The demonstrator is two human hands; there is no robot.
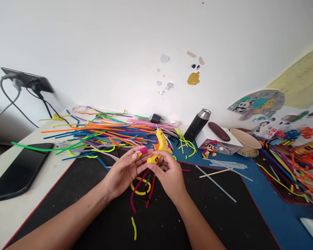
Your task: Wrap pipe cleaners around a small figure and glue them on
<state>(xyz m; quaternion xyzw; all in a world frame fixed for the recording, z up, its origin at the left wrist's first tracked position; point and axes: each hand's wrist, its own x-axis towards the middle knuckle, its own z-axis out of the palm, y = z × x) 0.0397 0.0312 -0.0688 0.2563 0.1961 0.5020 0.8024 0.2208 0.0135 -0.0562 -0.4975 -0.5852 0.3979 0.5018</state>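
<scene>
My left hand (123, 172) is palm up, its thumb and fingers closed on a small pink and yellow pipe-cleaner piece (141, 152). Close beside it, my right hand (170, 175) grips a yellow glue gun (161, 139) between thumb and fingers near its handle end. The gun's nozzle points away from me, and its orange trigger faces left. Fingers cover part of the handle. Below the hands, red pipe cleaners (133, 199) and a yellow looped one (138, 191) lie on the black mat (94, 215). A short yellow piece (134, 228) lies nearer to me.
Many coloured pipe cleaners (114, 130) spread along the wall. A black flask (197, 125), a tissue box (221, 144), a small figure (209, 149) and a bowl (246, 142) stand back right. Clear glue sticks (229, 164) lie right; a black phone-like slab (19, 170) lies left.
</scene>
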